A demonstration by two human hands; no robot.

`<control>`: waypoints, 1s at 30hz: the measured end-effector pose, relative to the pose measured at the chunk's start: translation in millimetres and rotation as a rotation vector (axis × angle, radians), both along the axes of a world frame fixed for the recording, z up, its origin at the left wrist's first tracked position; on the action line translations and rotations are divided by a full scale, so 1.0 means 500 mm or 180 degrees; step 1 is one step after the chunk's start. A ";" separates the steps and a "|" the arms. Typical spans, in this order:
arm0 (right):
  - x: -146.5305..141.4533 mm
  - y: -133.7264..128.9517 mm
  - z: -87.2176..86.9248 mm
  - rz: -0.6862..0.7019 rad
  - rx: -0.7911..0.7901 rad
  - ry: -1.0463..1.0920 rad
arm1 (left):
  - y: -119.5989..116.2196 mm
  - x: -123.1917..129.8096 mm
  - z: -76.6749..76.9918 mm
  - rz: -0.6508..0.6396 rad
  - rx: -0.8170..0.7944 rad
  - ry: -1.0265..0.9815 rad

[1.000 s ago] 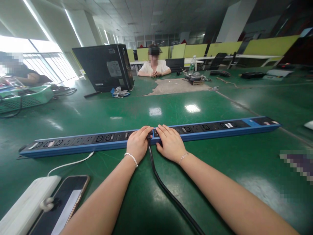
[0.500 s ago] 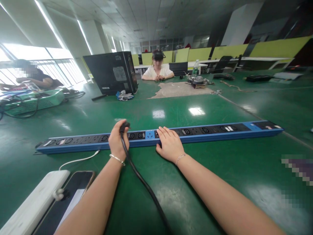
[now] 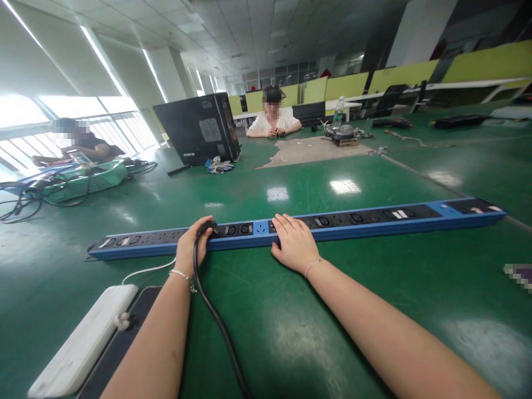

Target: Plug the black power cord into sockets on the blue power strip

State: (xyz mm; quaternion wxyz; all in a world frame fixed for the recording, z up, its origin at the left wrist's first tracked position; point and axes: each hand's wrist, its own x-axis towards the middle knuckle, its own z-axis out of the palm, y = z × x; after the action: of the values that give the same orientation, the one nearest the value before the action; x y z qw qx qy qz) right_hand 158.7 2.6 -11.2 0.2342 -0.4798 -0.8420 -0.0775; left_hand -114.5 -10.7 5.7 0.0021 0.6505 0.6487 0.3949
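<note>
A long blue power strip (image 3: 366, 228) with black and blue sockets lies across the green table. My left hand (image 3: 192, 242) is closed round a black power plug (image 3: 206, 227), held at the strip's sockets left of the middle. Whether its prongs are inside a socket cannot be seen. From the plug a thick black cable (image 3: 216, 313) runs down toward me. My right hand (image 3: 296, 242) grips the strip just right of a blue socket, fingers over the top and thumb against the near side.
A white power bank (image 3: 83, 343) with a white cord lies near left, beside a dark phone (image 3: 112, 352) partly under my forearm. Farther back stand a green basket (image 3: 97, 182) of cables, a black computer case (image 3: 195, 133) and gloves (image 3: 219, 165). Two other people sit beyond.
My left hand has moved a little left and lowered the plug, which was tilted up, onto the strip's sockets. My right hand stays on the strip. The view has shifted slightly.
</note>
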 end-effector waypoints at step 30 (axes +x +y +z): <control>0.000 0.001 -0.002 0.0000 -0.0025 0.0062 | -0.007 0.000 -0.019 -0.0212 -0.0048 0.0622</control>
State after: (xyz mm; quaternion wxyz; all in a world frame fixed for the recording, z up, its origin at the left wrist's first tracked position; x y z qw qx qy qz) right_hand 158.6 3.2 -12.2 0.2405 -0.4815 -0.8399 -0.0695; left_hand -114.6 -14.1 -3.6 -0.0432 0.7071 0.6268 0.3244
